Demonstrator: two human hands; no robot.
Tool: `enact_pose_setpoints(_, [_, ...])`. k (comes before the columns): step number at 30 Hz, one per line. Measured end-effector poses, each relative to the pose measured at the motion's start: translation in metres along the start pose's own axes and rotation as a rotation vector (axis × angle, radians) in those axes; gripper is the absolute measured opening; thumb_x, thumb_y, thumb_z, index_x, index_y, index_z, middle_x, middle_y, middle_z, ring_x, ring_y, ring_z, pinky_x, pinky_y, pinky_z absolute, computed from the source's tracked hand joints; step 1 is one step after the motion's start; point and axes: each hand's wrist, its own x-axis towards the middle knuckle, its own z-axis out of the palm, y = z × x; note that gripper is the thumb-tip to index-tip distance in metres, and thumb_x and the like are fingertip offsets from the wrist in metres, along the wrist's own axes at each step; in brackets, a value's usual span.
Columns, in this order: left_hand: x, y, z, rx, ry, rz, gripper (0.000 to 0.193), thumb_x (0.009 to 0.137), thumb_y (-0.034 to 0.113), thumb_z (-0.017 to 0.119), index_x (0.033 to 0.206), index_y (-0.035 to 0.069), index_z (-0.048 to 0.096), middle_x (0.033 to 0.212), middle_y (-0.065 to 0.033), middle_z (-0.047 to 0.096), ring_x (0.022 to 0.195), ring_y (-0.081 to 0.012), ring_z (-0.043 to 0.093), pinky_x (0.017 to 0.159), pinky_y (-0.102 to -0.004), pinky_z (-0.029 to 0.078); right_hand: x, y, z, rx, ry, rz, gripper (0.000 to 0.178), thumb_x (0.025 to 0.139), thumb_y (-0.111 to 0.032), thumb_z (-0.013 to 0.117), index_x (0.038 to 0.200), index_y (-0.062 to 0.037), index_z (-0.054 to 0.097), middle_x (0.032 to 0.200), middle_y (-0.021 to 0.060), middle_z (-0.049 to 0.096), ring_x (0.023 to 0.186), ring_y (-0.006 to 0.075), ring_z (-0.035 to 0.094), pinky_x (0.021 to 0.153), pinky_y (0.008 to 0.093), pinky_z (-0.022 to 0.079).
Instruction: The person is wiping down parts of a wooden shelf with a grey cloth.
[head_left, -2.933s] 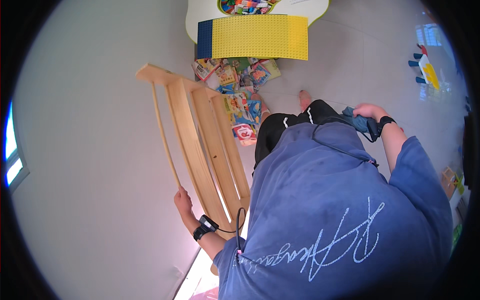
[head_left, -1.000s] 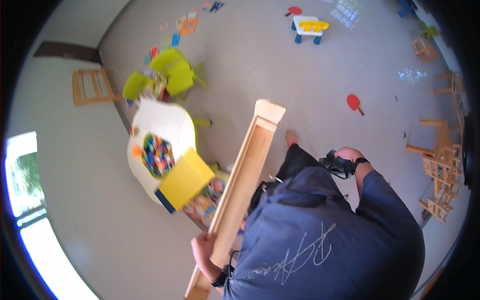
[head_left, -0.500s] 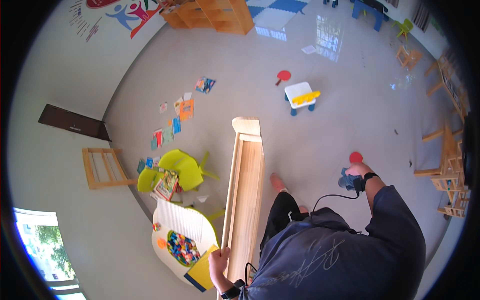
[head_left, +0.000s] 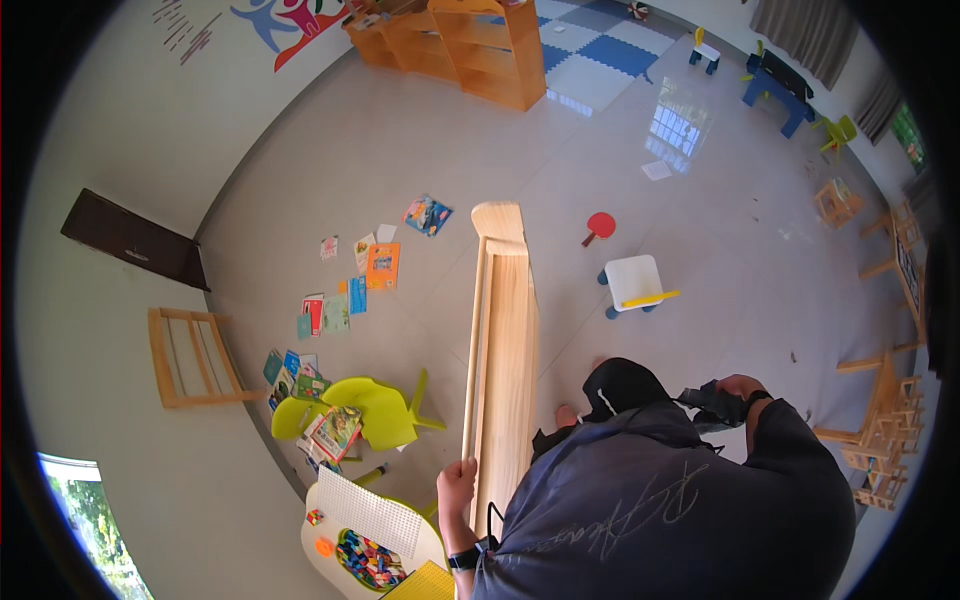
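Note:
A long pale wooden shelf unit (head_left: 512,360) stands in front of me, with a thin rail along its left side. My left hand (head_left: 457,487) is closed round that rail near its close end. Out to my right, my right hand (head_left: 740,388) is closed on a dark grey cloth (head_left: 712,404), which hangs bunched from the fingers. Beside my left hand is a white table (head_left: 432,548) bearing a tub of colourful building blocks (head_left: 370,560), a white studded baseplate (head_left: 370,510) and a yellow baseplate (head_left: 424,584).
Green chairs (head_left: 385,415) with books on them stand left, near books (head_left: 382,265) scattered over the floor. Ahead are a small white stool (head_left: 634,280) with a yellow bar and a red table-tennis bat (head_left: 600,226). Wooden furniture (head_left: 880,410) lines the right side.
My view has shifted, so the floor things sit lower in it. My right hand has drawn in with the cloth; the red disc seen beside it is out of sight. My left hand keeps the rail.

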Motion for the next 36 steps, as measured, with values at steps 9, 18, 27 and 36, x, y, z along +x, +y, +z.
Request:
enact_pose_setpoints(9, [0.177,0.111,0.014,0.184,0.088,0.029,0.051,0.090,0.044,0.068,0.073,-0.003,0.060,0.055,-0.0106,0.042,0.055,-0.0125,0.042,0.052,-0.0383,0.040,0.117,-0.194,-0.053,0.162,-0.291,-0.268,0.027,0.083,-0.027,0.066,0.100,-0.0075,0.074,0.099,0.0084,0.074,0.088,0.0224,0.070,0.081,0.0395,0.055])
enact_pose_setpoints(18, [0.264,0.280,-0.055,0.427,0.358,0.010,0.048,0.083,0.041,0.073,0.073,-0.005,0.065,0.052,-0.0160,0.045,0.050,-0.0155,0.043,0.052,-0.0419,0.042,0.110,-0.602,-0.128,-0.555,-0.041,-0.362,0.045,0.076,-0.037,0.066,0.106,-0.0040,0.073,0.105,0.0135,0.073,0.093,0.0269,0.069,0.082,0.0429,0.053])
enact_pose_setpoints(27, [0.477,0.396,-0.135,0.522,0.401,-0.058,0.057,0.075,0.052,0.077,0.071,-0.004,0.069,0.061,-0.0237,0.060,0.058,-0.0331,0.064,0.061,-0.0466,0.050,0.153,-0.916,-0.181,-0.290,0.122,-0.589,0.042,0.078,-0.034,0.062,0.099,0.0003,0.073,0.095,0.0184,0.074,0.090,0.0332,0.070,0.082,0.0428,0.053])
enact_pose_setpoints(36, [0.721,0.553,-0.249,0.634,0.303,0.164,0.048,0.076,0.048,0.075,0.070,0.000,0.072,0.063,-0.0168,0.066,0.064,-0.0336,0.068,0.066,-0.0451,0.054,0.151,-1.000,-0.171,-0.085,0.024,-0.296,0.042,0.077,-0.036,0.070,0.103,-0.0026,0.073,0.101,0.0135,0.073,0.085,0.0276,0.071,0.079,0.0447,0.055])
